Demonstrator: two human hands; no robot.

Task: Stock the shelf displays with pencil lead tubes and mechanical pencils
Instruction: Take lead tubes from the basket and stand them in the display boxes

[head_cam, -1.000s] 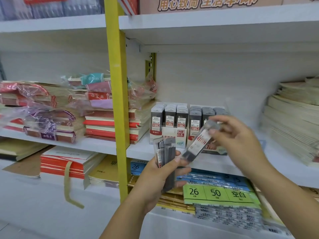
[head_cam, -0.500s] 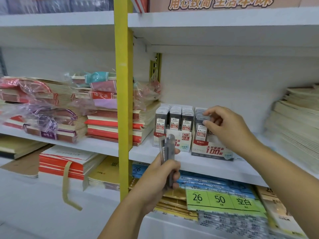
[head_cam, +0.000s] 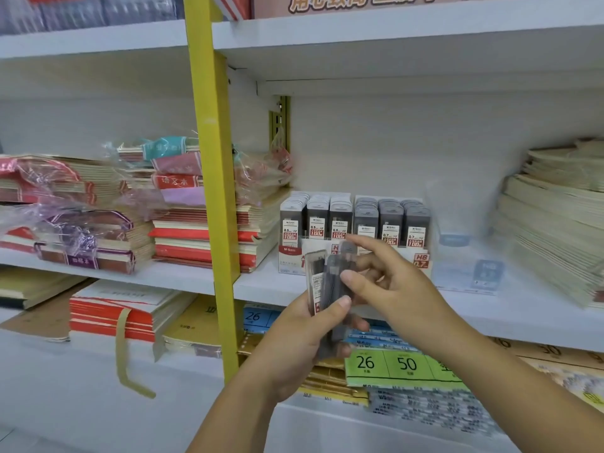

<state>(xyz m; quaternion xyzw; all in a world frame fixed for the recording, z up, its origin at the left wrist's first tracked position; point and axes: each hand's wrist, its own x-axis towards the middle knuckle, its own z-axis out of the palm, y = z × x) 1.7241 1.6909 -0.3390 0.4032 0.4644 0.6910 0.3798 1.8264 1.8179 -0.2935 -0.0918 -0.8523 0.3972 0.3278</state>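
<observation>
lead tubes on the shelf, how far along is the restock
Done: both white cardboard display boxes hold rows of dark grey lead tubes. In hand: the left hand grips a bundle of grey tubes; the right hand pinches one tube. Left: placing these; no mechanical pencils show.

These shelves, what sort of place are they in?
Probably a stationery shop: display boxes of pencil lead tubes stand on a white shelf, bundled notebook stacks lie beside them, and the left hand holds more lead tubes that the right hand pinches.
</observation>
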